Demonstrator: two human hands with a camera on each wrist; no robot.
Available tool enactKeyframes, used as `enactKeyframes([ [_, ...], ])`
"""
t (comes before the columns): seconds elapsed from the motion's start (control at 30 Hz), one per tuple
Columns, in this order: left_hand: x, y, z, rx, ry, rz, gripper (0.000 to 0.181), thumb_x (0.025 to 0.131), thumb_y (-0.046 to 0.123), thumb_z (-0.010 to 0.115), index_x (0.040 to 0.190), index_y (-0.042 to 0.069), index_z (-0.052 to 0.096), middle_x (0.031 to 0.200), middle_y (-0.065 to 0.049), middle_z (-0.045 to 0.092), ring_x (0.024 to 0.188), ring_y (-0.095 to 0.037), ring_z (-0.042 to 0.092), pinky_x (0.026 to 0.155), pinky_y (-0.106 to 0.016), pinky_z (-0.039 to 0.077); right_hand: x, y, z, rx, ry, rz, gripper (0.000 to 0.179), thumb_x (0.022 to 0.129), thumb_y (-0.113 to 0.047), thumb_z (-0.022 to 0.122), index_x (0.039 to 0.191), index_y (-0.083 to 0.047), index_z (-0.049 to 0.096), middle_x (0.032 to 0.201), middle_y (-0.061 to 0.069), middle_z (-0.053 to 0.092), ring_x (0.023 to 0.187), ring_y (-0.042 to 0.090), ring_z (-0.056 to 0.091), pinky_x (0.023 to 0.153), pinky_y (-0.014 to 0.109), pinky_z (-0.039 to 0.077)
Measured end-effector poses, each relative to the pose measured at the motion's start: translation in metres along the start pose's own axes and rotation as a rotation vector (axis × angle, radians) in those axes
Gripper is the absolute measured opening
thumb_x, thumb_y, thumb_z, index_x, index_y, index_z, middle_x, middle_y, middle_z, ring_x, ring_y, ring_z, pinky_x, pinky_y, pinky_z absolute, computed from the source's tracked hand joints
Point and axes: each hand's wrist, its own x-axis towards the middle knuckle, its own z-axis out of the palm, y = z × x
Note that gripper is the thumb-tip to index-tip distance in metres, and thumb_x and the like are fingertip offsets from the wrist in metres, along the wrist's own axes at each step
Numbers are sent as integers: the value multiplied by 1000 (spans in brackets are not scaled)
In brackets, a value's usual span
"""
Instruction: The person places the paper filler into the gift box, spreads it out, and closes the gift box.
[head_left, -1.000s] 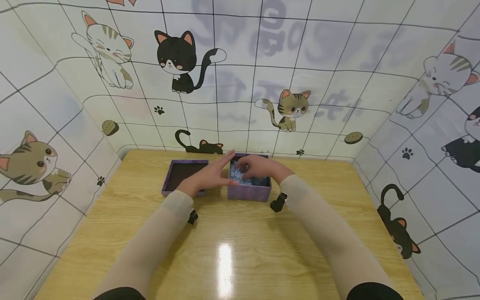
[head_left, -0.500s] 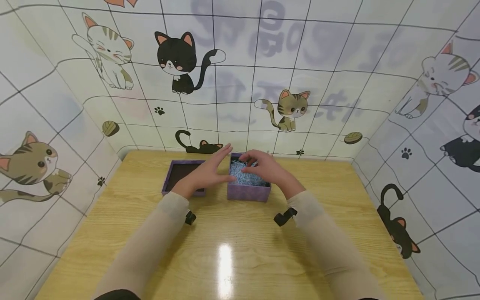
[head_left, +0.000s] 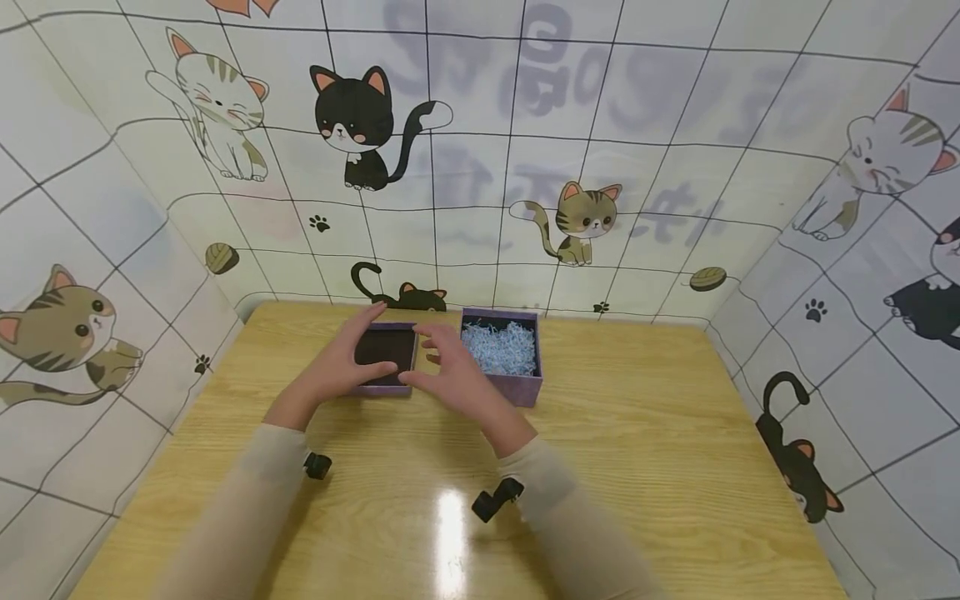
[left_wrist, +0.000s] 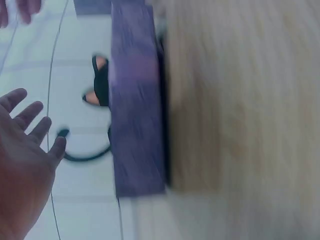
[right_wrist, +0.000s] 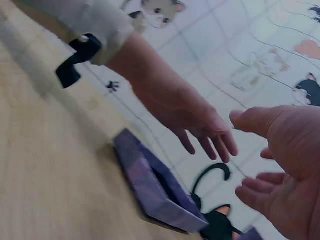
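A shallow purple box lid lies with its dark inside up on the table. My left hand hovers over its left part, thumb and fingers spread, holding nothing. Across from it, my right hand hangs between the lid and the purple box, fingers bent loosely with nothing in them. Pale blue shredded paper fills the uncovered box. In the right wrist view both hands stand above the lid, apart from it. The left wrist view is blurred and shows the lid's side beside my left hand.
The light wooden table runs up to a cat-printed sheet at the back and both sides. Black camera mounts sit on both wrists. The box stands just right of the lid, with a narrow gap between them.
Both hands have moved left, from around the box to above the lid. My right hand has come up out of the box, so the shredded paper shows more fully. Box and lid stay put.
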Motion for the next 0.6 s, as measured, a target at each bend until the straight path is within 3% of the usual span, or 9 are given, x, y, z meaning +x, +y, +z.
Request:
enactKeyframes([
  [0.2,-31,-34,-13,-54,9,-177,119,94,41,91,180,23,10,184,-14,13,167,-45,17,125,-76,24,10,15,48,-151,20,179,99,100,-39,86,175,-9,28,179,18,23,161,38,35,123,57,42],
  [0.3,-41,-44,-16,-78,-12,-252,128,94,42,92,180,17,0,184,-20,7,166,-51,16,124,-77,26,18,33,68,-133,71,228,106,97,-40,89,175,-7,26,178,20,24,162,39,32,125,58,40],
  [0.5,-49,-58,-15,-149,-53,-326,138,90,41,96,179,11,-6,181,-29,9,161,-56,27,124,-73,32,29,62,89,-46,143,231,111,92,-36,95,175,-9,27,171,17,37,156,33,42,125,50,41],
  [0.6,-49,-61,-15,-179,-78,-321,136,91,33,96,178,5,-5,180,-32,12,158,-58,29,123,-73,32,32,69,91,14,166,198,108,89,-30,98,173,-9,33,166,14,45,150,30,49,122,48,45],
])
